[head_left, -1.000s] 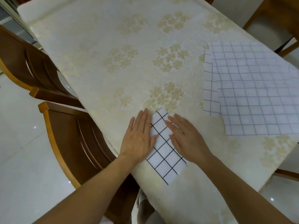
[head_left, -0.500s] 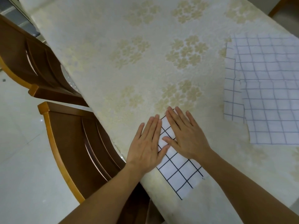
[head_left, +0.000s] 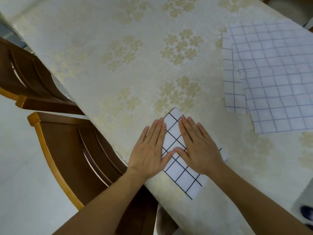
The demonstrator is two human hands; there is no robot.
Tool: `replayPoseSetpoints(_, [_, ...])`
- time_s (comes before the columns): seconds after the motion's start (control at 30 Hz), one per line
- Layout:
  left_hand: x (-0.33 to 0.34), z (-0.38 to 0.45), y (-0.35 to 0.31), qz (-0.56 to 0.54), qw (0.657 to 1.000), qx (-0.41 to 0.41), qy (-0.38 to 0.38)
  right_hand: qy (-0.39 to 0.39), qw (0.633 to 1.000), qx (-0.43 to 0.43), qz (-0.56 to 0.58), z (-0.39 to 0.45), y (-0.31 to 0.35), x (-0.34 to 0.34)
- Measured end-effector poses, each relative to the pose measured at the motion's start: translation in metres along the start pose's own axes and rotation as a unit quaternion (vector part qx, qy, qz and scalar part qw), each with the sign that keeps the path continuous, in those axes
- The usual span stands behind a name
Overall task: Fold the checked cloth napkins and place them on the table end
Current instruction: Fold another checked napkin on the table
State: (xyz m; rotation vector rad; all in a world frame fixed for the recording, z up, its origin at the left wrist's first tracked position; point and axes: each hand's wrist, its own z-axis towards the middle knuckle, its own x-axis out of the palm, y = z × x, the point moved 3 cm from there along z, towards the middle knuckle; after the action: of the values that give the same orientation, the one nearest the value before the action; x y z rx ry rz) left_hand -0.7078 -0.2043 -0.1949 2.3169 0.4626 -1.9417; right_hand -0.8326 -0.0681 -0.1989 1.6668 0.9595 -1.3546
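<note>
A folded white napkin with black checks [head_left: 183,178] lies at the near edge of the table [head_left: 105,68], its near corner hanging slightly over the edge. My left hand [head_left: 149,150] lies flat on its left side, fingers straight and together. My right hand [head_left: 199,146] presses flat on its right half; the two thumbs almost touch. Unfolded white napkins with blue checks [head_left: 274,78] lie overlapped at the right of the table.
The table wears a cream cloth with pale flower patterns. Two brown wooden chairs stand at its left side, one [head_left: 71,155] close to my left arm and another [head_left: 25,77] farther back. Pale tiled floor [head_left: 18,184] lies beyond.
My right hand has slid from the napkin's far corner back toward its middle, and my left hand has shifted slightly outward. The view has moved closer and a little right.
</note>
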Motion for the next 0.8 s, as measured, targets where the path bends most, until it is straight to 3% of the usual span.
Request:
replayPoseSetpoints(0.33, [-0.007,-0.003,-0.021,0.011,0.998,0.053,-0.013,-0.039,0.995,0.083,0.04,-0.065,-0.015,-0.002])
replayPoseSetpoints(0.8, [0.001,-0.008,-0.048,0.017,0.998,0.061,0.01,-0.038,0.994,0.094,0.033,-0.073,-0.017,0.001])
